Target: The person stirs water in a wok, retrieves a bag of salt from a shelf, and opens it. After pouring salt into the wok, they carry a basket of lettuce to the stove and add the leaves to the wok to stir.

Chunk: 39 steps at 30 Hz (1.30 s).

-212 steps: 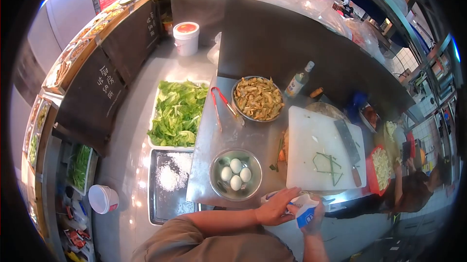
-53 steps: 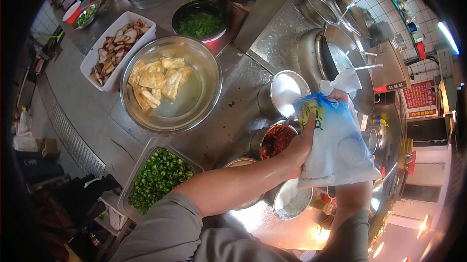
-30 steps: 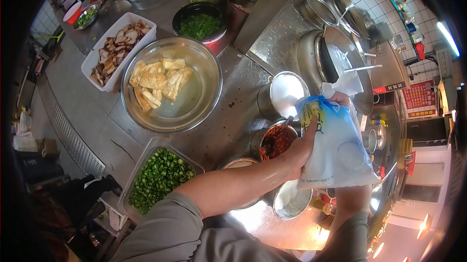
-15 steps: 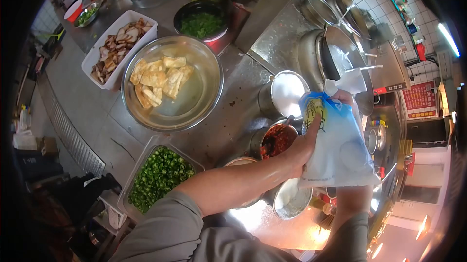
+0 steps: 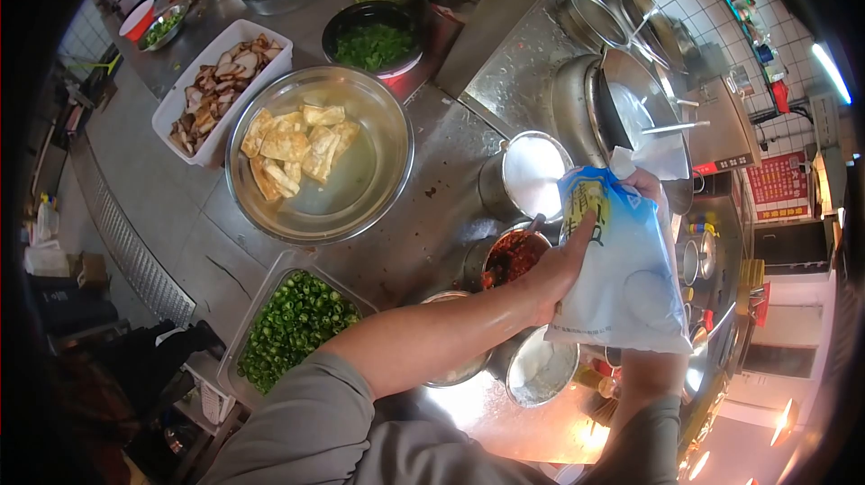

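A white and blue plastic bag (image 5: 622, 278) with yellow and dark printing is held up between my two hands. My left hand (image 5: 563, 269) grips its left side, with the thumb lying across the printed front. Behind the upper right edge, my right hand (image 5: 641, 186) is closed on the bag; most of that hand is hidden. A white flap sticks out above the bag's top. Just left of the bag are a metal pot of white contents (image 5: 533, 170) and a pot of red chili mix (image 5: 515, 257). Below sits a bowl of white powder (image 5: 542, 368).
A steel basin (image 5: 360, 201) holds pale yellow pieces. Around it are a tub of sliced brown food (image 5: 221, 93), a black bowl of chopped greens (image 5: 371, 39) and a box of cut green peppers (image 5: 293, 327). A large wok (image 5: 631, 93) stands at the upper right.
The bag has tilted a little and its lower edge has swung slightly left and down. The white flap at its top has shifted. Both hands keep their hold.
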Each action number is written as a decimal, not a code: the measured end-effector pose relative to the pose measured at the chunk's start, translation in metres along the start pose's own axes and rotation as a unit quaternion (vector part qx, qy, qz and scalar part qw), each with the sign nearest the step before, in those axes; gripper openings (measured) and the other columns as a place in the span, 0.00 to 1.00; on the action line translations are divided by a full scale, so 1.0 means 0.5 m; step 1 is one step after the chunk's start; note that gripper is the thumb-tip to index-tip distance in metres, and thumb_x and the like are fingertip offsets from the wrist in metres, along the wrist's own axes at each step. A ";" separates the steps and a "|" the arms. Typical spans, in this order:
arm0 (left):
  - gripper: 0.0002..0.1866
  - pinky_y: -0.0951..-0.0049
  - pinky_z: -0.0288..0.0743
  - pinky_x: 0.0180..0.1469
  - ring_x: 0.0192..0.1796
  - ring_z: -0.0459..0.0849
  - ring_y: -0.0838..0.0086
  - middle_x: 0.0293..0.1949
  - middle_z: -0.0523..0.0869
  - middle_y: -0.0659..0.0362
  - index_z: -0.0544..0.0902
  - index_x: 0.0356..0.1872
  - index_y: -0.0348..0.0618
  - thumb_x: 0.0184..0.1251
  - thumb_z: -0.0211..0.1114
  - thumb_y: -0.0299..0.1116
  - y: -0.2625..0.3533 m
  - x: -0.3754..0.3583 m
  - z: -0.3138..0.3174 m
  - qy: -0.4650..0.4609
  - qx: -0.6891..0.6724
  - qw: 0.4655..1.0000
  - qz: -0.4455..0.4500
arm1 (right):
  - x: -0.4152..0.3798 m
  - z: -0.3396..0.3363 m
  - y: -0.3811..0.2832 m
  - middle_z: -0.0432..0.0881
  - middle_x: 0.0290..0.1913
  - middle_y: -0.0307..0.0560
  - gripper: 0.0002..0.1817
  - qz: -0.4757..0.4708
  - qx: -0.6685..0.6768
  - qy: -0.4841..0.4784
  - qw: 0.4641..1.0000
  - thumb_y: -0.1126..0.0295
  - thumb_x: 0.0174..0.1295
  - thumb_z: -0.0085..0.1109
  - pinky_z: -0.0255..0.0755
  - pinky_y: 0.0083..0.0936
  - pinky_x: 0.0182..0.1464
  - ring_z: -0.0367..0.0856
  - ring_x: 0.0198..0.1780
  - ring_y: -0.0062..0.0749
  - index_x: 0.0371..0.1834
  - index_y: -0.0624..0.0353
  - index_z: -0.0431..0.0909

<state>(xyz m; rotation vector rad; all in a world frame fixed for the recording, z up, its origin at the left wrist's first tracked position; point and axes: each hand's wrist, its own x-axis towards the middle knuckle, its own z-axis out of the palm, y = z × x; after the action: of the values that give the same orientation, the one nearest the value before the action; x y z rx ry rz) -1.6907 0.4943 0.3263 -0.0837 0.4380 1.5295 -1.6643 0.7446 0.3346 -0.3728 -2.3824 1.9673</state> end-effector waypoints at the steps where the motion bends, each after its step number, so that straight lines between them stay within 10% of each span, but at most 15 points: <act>1: 0.41 0.67 0.75 0.53 0.50 0.81 0.71 0.52 0.80 0.57 0.71 0.62 0.44 0.64 0.47 0.71 -0.001 0.001 0.000 0.002 0.003 1.000 -0.002 | -0.002 0.002 -0.002 0.83 0.40 0.44 0.08 -0.008 -0.004 0.001 1.000 0.76 0.53 0.69 0.76 0.24 0.47 0.80 0.40 0.25 0.36 0.63 0.81; 27: 0.37 0.64 0.76 0.52 0.50 0.81 0.70 0.51 0.81 0.56 0.73 0.60 0.43 0.66 0.49 0.66 0.008 -0.003 -0.016 0.057 0.046 0.997 -0.014 | -0.017 0.029 -0.016 0.81 0.37 0.42 0.05 -0.116 -0.182 0.013 0.976 0.80 0.51 0.62 0.74 0.21 0.45 0.78 0.39 0.23 0.32 0.60 0.80; 34: 0.25 0.67 0.78 0.48 0.48 0.83 0.73 0.48 0.84 0.58 0.77 0.54 0.44 0.70 0.55 0.55 0.005 -0.001 -0.063 -0.022 0.076 0.997 -0.007 | -0.060 0.111 -0.116 0.78 0.37 0.40 0.19 0.034 0.225 0.124 0.966 0.80 0.45 0.52 0.72 0.16 0.42 0.77 0.36 0.24 0.45 0.62 0.75; 39: 0.25 0.71 0.77 0.49 0.44 0.84 0.73 0.44 0.86 0.57 0.77 0.55 0.41 0.69 0.59 0.50 0.035 -0.026 -0.073 -0.086 0.295 0.947 0.093 | -0.142 0.138 -0.183 0.75 0.35 0.39 0.24 -0.080 0.101 0.180 0.975 0.76 0.40 0.53 0.69 0.14 0.38 0.74 0.34 0.20 0.47 0.64 0.73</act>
<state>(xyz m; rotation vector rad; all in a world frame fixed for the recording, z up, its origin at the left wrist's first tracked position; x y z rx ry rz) -1.7155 0.4713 0.3009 0.5683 0.7606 1.5141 -1.6226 0.6479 0.4185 -0.4644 -1.9126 1.8607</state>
